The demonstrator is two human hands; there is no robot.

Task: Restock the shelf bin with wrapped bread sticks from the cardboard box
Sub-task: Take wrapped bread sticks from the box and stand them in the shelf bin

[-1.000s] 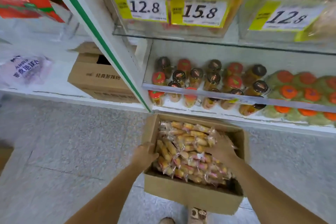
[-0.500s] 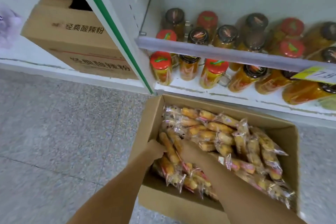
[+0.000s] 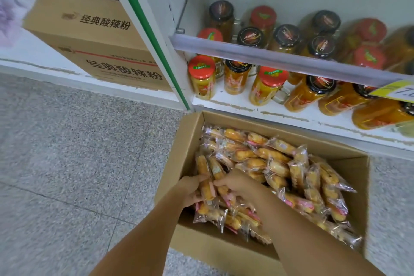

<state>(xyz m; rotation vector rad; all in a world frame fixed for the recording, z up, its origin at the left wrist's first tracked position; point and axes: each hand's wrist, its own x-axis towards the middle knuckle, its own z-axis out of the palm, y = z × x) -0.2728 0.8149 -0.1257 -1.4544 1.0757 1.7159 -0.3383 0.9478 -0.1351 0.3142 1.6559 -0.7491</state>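
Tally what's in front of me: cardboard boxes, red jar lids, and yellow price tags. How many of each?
Cardboard boxes: 2
Red jar lids: 6
Yellow price tags: 1
Total: 9

The brown carton (image 3: 94, 36) on the left shelf bears the black print 经典酸辣粉 on its top flap and again, larger, on its front face. A yellow price tag (image 3: 397, 90) on the shelf rail at the right edge shows a cut-off "7.". Jar lid logos are too small to read.
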